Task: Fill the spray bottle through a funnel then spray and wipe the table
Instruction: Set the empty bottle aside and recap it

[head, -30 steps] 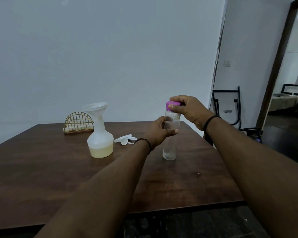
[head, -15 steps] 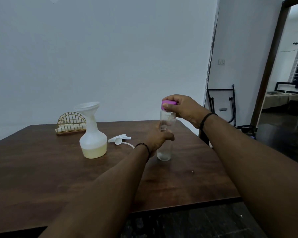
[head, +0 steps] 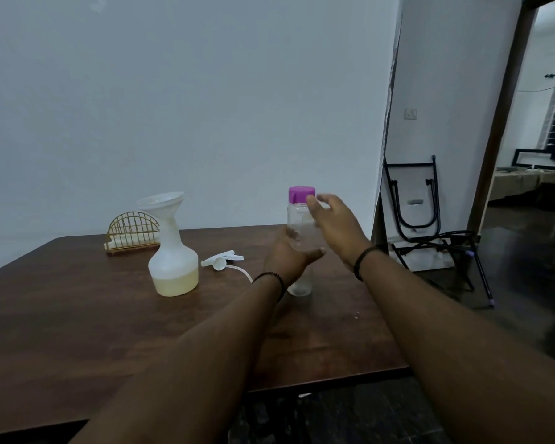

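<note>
A clear bottle [head: 298, 219] with a purple cap [head: 301, 194] stands upright on the dark wooden table [head: 77, 315]. My left hand [head: 289, 254] is wrapped around its middle. My right hand [head: 334, 225] hovers just right of the cap, fingers spread and blurred, holding nothing. To the left stands a white spray bottle [head: 173, 264] with pale yellow liquid in its base and a white funnel [head: 161, 201] in its neck. The white spray head [head: 222, 259] with its tube lies on the table between the two bottles.
A gold wire napkin holder [head: 132, 230] sits at the table's far side, by the wall. A folded black-framed chair [head: 414, 206] leans against the wall to the right. A doorway at far right opens onto another room.
My right hand has let go of the purple cap and drawn back to the right with fingers apart. My left hand stays on the clear bottle.
</note>
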